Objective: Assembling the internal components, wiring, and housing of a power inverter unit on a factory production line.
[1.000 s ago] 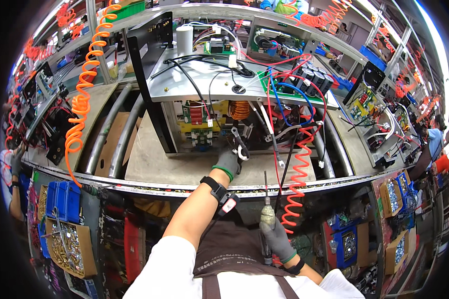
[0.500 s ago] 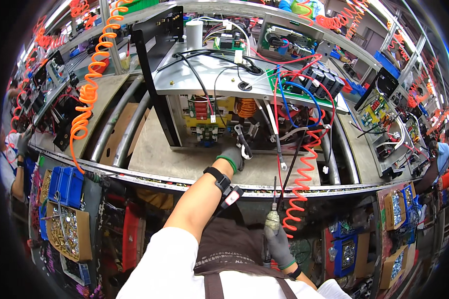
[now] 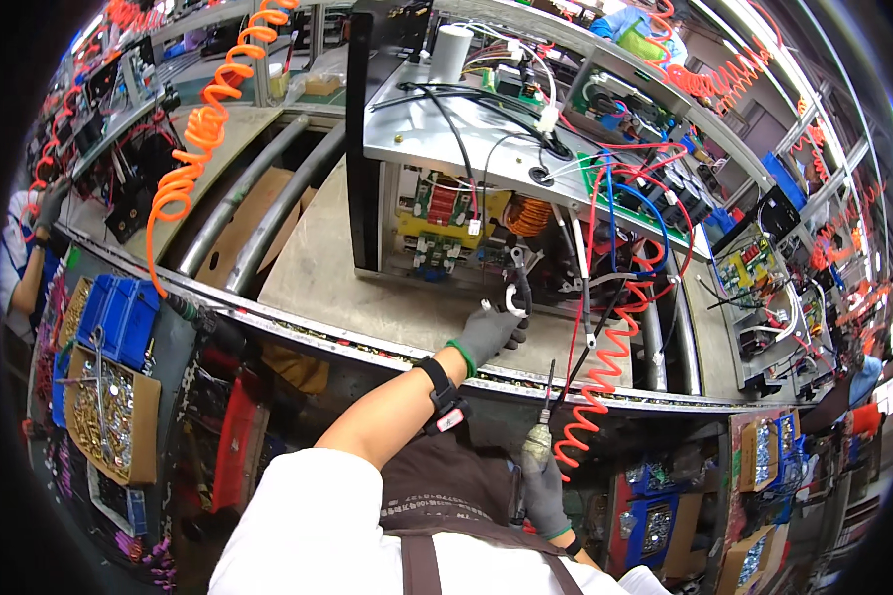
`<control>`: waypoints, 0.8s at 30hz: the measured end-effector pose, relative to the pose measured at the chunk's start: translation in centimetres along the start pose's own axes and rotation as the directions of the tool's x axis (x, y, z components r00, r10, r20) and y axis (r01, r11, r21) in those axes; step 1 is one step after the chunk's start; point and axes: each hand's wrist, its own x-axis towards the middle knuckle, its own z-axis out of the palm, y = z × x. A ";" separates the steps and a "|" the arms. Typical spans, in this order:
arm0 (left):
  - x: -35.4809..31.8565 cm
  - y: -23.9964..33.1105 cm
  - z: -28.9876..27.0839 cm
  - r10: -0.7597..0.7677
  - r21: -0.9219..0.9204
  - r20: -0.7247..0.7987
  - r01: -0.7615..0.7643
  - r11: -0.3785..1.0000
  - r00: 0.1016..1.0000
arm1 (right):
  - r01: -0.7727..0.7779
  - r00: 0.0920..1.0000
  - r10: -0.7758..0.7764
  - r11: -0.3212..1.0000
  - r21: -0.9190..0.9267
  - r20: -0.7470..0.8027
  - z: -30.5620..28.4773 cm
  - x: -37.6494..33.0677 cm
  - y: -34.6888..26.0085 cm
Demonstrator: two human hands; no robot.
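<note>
Grasping a black cable point(image 3: 525, 290) in the left hand point(image 3: 492, 335) with curled fingers, in front of the open machine point(image 3: 432, 124). Clasping a screwdriver point(image 3: 537, 442) bit-up in the right hand point(image 3: 545, 491), below the bench edge point(image 3: 318, 333). Note pale board point(image 3: 313, 266) under machine, flanked by metal rollers point(image 3: 288, 208); at lower left, screws point(image 3: 109, 407) in a cardboard box point(image 3: 146, 428).

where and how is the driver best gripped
The driver is probably best wrapped around its thick body, well below its thin bit, coming from the lower right, as the right hand does. The bit points up, away from the person, leaving the wider body to grip.
</note>
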 end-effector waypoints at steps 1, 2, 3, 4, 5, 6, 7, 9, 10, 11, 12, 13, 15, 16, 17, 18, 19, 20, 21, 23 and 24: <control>-0.1 0.1 0.3 -0.009 0.036 -0.020 0.010 0.999 1.000 | -0.003 1.000 0.003 1.000 0.015 0.008 0.2 0.1 0.0; -0.3 0.1 0.4 0.005 0.015 -0.016 -0.005 1.000 1.000 | -0.005 1.000 0.005 0.999 0.033 0.024 0.3 0.1 -0.1; -0.3 0.0 0.4 0.016 -0.001 -0.010 -0.016 1.000 1.000 | -0.016 1.000 0.016 1.000 0.021 0.021 0.4 0.0 -0.1; -0.4 0.0 0.2 0.007 -0.006 -0.021 -0.007 1.000 1.000 | -0.023 0.999 0.023 1.000 0.016 0.027 0.5 0.0 0.0; -0.5 -0.1 -0.1 0.016 -0.040 -0.008 -0.017 0.999 1.000 | -0.017 0.999 0.016 1.000 0.018 0.032 0.6 -0.1 0.2; -0.6 -0.2 -0.4 0.006 -0.060 -0.009 -0.007 0.998 1.000 | -0.086 0.996 0.085 0.996 0.026 0.028 0.7 -0.3 0.4; -0.7 -0.3 -0.6 0.007 -0.072 -0.006 -0.007 0.997 1.000 | -0.059 0.998 0.058 0.998 0.029 0.023 0.9 -0.4 0.7; -1.0 -0.6 -1.1 0.074 -0.137 0.005 -0.073 0.988 0.997 | 0.030 0.999 -0.031 0.998 0.053 0.017 1.3 -0.7 1.5; -1.1 -0.8 -1.3 0.099 -0.147 -0.001 -0.098 0.984 0.995 | -0.060 0.998 0.058 0.994 0.096 0.017 1.3 -0.9 1.9; -1.3 -1.0 -1.4 0.118 -0.150 -0.006 -0.117 0.982 0.993 | -0.067 0.998 0.066 0.993 0.102 0.010 1.5 -1.0 2.3; -1.4 -1.2 -1.5 0.112 -0.147 -0.003 -0.111 0.983 0.994 | -0.055 0.998 0.055 0.994 0.094 0.003 1.7 -1.3 2.7; -1.5 -1.4 -1.7 0.179 -0.152 0.017 -0.175 0.973 0.984 | -0.069 0.997 0.072 0.994 0.089 -0.022 2.0 -1.6 3.2; -1.6 -1.6 -1.8 0.236 -0.150 0.017 -0.230 0.961 0.972 | -0.008 0.999 0.012 0.993 0.115 -0.033 2.4 -2.7 3.8; -1.6 -1.6 -1.9 0.215 -0.105 0.000 -0.214 0.971 0.977 | -0.031 0.999 0.034 0.978 0.205 -0.009 2.5 -3.3 4.0; -1.6 -1.5 -1.9 0.216 -0.066 -0.015 -0.216 0.974 0.976 | -0.030 1.000 0.031 0.958 0.284 -0.001 2.6 -3.9 4.2; -1.5 -1.2 -1.9 0.191 -0.022 -0.023 -0.192 0.981 0.981 | -0.034 0.999 0.038 0.946 0.322 -0.006 2.7 -4.7 4.5; -1.4 -1.1 -1.8 0.190 -0.062 -0.040 -0.192 0.979 0.981 | -0.024 0.999 0.032 0.934 0.357 -0.017 2.7 -5.6 4.7; -1.3 -0.9 -1.8 0.178 -0.002 -0.051 -0.179 0.984 0.983 | 0.005 1.000 0.007 0.923 0.385 -0.029 2.7 -6.3 5.0; -1.2 -0.7 -1.7 0.178 0.046 -0.045 -0.176 0.983 0.983 | -0.002 0.998 0.021 0.943 0.334 -0.051 2.4 -7.0 5.3; -1.0 -0.5 -1.5 0.190 0.145 -0.053 -0.181 0.973 0.980 | 0.023 0.996 -0.007 0.981 0.191 -0.085 1.6 -7.8 6.0; -0.9 -0.4 -1.4 0.141 0.188 -0.100 -0.121 0.975 0.985 | 0.073 0.993 -0.050 0.969 0.234 -0.103 1.3 -8.0 6.3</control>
